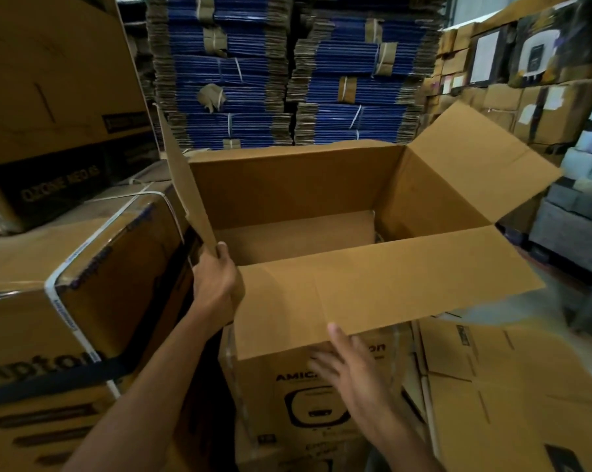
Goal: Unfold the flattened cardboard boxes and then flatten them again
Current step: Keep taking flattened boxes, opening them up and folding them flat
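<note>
Here: left hand grip pinches side flap of box; right hand spread loose over "AMIC" print.

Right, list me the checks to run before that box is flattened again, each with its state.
1. Box squared up: ok, its walls stand apart.
2. Inside free of contents: ok, nothing shows in it.
3. Left hand grips left flap: ok.
4. Right hand has a grip: not ok, it is open and blurred at the near flap edge.
5. Bottom flaps released: cannot tell.
6. Room on the left: not ok, a strapped box stands close.
</note>
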Available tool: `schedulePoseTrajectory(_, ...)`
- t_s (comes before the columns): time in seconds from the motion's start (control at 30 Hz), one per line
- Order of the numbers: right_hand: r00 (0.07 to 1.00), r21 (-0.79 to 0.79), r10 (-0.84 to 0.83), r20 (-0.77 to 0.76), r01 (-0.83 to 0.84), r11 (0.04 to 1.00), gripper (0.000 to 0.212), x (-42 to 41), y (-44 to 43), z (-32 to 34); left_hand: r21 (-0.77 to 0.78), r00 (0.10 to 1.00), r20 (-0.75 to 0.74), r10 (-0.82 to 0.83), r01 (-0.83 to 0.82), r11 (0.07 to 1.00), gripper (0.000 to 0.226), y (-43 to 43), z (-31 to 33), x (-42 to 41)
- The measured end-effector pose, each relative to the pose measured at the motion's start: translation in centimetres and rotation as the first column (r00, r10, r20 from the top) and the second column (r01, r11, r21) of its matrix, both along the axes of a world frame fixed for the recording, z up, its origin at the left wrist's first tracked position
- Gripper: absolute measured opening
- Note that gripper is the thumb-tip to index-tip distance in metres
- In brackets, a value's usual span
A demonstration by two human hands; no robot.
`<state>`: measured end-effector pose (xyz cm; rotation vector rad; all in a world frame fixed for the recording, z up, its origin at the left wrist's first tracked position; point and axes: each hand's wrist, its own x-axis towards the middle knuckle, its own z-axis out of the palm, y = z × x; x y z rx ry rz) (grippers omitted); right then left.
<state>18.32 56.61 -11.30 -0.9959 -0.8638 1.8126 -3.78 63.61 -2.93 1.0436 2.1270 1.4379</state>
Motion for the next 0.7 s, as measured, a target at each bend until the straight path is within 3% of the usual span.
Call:
schedulePoseTrajectory(0.07, 0.981, 0.076, -0.143, -0.130, 0.154, 0.985, 0.087, 0.1, 0.9, 0.6, -0.018, 0.999, -0.028, -0.021, 0.021, 1.000, 0.049, -0.3, 0.1, 0.3)
schedulePoseTrajectory(0.17, 0.942, 0.205, -0.293, -0.163, 0.323, 0.924, 0.060, 0.2, 2.3, 2.5, -0.072, 0.994, -0.094, -0.064, 0.058, 0.996, 0.051, -0.8, 0.6, 0.6)
schedulePoseTrajectory(0.3, 0.927, 0.219, -0.344, -0.153, 0.371, 0.903, 0.010, 0.8, 5.0, 5.4, -0.085, 0.985, -0.120, -0.124, 0.114, 0.990, 0.047, -1.6, 1.2, 1.1)
schedulePoseTrajectory(0.53, 0.928, 0.224, -0.327, -0.179, 0.362, 0.905, 0.025, 2.7, 9.1, 11.9, -0.017, 0.962, -0.011, -0.272, 0.272, 0.962, 0.037, -2.8, 0.3, 2.7)
schedulePoseTrajectory(0.7, 0.974, 0.331, -0.226, -0.008, 0.216, 0.919, 0.021, 2.4, 11.0, 15.2, 0.050, 0.907, -0.157, -0.390, 0.402, 0.914, 0.035, -4.8, 0.1, 4.0)
